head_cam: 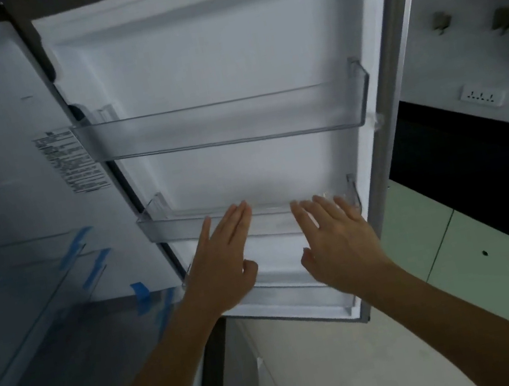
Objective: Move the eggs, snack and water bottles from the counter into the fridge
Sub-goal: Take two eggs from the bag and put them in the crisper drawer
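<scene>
Nearest, the left hand (224,259) and right hand (336,239) reach forward side by side, both empty, fingers straight and spread flat; whether they touch the middle door shelf (164,230) in front of them I cannot tell. That shelf and the upper door shelf (220,124) are clear, hard plastic bins with low rims, set in the smooth white liner of the open fridge door (220,45). To the left, glass shelves (21,268) inside the fridge carry strips of blue tape (141,294). Beyond the door runs the dark counter (464,155), above pale green drawers (462,258). The eggs, snack and water bottles are out of view. Likely the eggs are fragile and want support from beneath, the bottles heavy and smooth, best gripped round the body, the snack light.
</scene>
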Available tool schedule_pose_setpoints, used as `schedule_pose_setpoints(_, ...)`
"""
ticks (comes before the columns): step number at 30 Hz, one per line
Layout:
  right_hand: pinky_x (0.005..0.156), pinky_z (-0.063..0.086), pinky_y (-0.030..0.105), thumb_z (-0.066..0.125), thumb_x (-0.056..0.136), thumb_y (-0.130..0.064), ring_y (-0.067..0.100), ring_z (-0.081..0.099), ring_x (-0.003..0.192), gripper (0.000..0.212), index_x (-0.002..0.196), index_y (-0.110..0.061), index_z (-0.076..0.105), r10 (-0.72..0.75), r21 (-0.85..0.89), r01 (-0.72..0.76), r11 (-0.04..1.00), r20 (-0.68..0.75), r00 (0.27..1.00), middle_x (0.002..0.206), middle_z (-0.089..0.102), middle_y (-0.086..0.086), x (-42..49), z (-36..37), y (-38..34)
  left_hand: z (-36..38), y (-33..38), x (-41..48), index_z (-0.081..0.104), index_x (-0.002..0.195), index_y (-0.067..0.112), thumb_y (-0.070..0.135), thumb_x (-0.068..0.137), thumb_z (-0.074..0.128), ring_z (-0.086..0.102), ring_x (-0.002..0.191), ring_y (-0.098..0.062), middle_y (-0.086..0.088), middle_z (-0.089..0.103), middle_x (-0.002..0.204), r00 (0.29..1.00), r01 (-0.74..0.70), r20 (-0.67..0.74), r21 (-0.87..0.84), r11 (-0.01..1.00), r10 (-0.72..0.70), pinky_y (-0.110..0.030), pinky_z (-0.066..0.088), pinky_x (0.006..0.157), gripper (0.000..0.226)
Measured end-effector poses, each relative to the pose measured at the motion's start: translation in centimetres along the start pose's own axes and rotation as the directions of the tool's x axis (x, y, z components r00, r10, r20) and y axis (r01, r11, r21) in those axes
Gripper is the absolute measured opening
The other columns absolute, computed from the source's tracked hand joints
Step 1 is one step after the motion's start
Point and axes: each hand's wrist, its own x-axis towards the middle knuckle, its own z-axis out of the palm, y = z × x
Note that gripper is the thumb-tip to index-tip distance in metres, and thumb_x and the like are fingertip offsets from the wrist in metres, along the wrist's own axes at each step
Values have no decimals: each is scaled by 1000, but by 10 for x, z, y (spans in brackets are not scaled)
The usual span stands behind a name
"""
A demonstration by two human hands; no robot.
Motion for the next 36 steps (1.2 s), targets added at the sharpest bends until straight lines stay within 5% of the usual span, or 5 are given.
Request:
schedule_pose_setpoints(9, 118, 31, 54, 73, 70, -25, 33, 46, 138, 91, 151, -5, 36, 72, 7, -72, 997, 34, 997, 142, 55, 12, 58, 45, 57, 24, -29, 58, 28, 153, 5, 20, 81, 56, 27, 148, -22, -9, 33, 158, 1000, -21, 0, 87, 996, 21, -50, 21, 121, 78)
schedule_pose_setpoints(13, 120, 23, 50, 72, 72, -24, 30, 44, 139, 91, 153, -10, 33, 55, 30, -57, 998, 72, 996, 145, 52, 9, 80, 57, 79, 35, -26, 76, 30, 152, 6, 25, 82, 55, 27, 149, -23, -9, 33, 159, 1000, 14, -4, 110, 994, -14, -50, 23, 120, 77)
schedule_pose_setpoints(25, 117, 30, 50, 74, 73, -27, 29, 46, 139, 85, 150, -14, 40, 39, 43, -43, 998, 75, 996, 146, 53, 8, 101, 62, 95, 39, -18, 94, 33, 151, 8, 33, 81, 65, 30, 147, -27, -9, 35, 157, 994, 108, 18, 121, 987, -111, -51, 25, 119, 81)
schedule_pose_setpoints(36, 118, 31, 49, 65, 85, -41, 29, 48, 136, 65, 143, -20, 46, 439, -30, -439, 898, 17, 898, 142, 56, 8, -18, 10, 95, 55, 76, 90, 48, 145, 23, 53, 88, 42, 42, 141, -28, -4, 46, 152, 992, -123, 27, -57, 991, 125, -56, 36, 112, 65)
